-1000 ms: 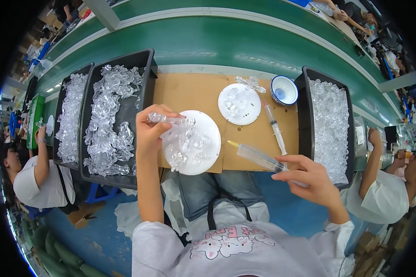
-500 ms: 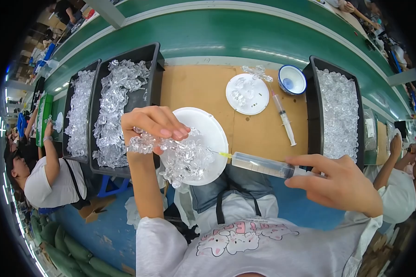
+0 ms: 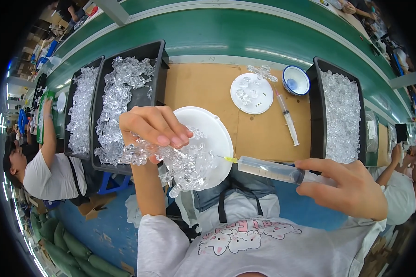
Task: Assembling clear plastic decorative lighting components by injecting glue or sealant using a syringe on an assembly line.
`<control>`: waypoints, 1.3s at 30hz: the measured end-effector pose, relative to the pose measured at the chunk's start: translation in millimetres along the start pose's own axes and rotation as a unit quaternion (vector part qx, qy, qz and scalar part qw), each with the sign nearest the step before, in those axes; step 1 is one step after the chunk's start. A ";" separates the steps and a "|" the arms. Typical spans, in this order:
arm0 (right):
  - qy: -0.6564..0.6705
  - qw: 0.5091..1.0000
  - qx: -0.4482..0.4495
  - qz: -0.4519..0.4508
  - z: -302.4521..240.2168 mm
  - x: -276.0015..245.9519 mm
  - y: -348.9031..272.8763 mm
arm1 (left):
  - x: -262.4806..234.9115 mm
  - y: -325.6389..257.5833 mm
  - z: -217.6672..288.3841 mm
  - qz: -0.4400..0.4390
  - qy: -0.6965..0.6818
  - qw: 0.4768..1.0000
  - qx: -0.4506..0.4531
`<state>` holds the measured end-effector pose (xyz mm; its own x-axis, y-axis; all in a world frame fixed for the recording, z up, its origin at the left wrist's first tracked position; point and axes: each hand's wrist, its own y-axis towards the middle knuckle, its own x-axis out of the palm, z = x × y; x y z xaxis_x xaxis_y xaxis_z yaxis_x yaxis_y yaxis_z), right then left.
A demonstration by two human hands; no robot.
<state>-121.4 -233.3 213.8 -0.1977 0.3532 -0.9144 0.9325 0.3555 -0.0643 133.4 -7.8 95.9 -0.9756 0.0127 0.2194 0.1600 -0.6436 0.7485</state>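
My left hand [image 3: 156,128] is closed on a cluster of clear plastic pieces [image 3: 186,167], fingers bent over its top. The cluster hangs over a white round plate [image 3: 221,131], hiding much of it. From the right, my right hand [image 3: 345,188] grips a large clear syringe [image 3: 269,170] around its plunger end. Its yellow needle hub [image 3: 231,159] points left, and the thin needle lies in front of the plate, close to the cluster's right side. Whether the needle tip touches a piece, I cannot tell.
Black bins of clear pieces stand at left [image 3: 159,76] and right [image 3: 315,106]. On the brown cardboard [image 3: 201,87] lie a smaller white plate [image 3: 259,107] with clear pieces and a second syringe [image 3: 289,121]. A blue-rimmed bowl [image 3: 296,80] stands beside them. A co-worker [image 3: 55,173] sits at left.
The syringe has shifted slightly right and down, its needle drawing back a little from the cluster. My left hand has turned the cluster slightly. The whole view has moved a little.
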 end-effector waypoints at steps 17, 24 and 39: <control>-0.006 1.000 -0.007 -0.005 -7.6 -6.1 1.2 | -4.1 0.6 -5.0 -0.036 -0.049 0.998 0.022; -0.040 0.999 -0.001 -0.002 -13.1 -11.2 -2.8 | -1.5 2.1 -8.5 -0.034 -0.057 0.998 0.024; -0.014 0.999 0.030 -0.002 -10.4 3.5 -1.7 | 12.7 -3.6 -8.2 0.042 -0.022 0.999 -0.018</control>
<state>-126.8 -223.7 214.8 -0.1927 0.3268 -0.9252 0.9483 0.3043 -0.0900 119.2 -11.7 90.8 -0.9509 -0.0091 0.3093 0.2349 -0.6716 0.7027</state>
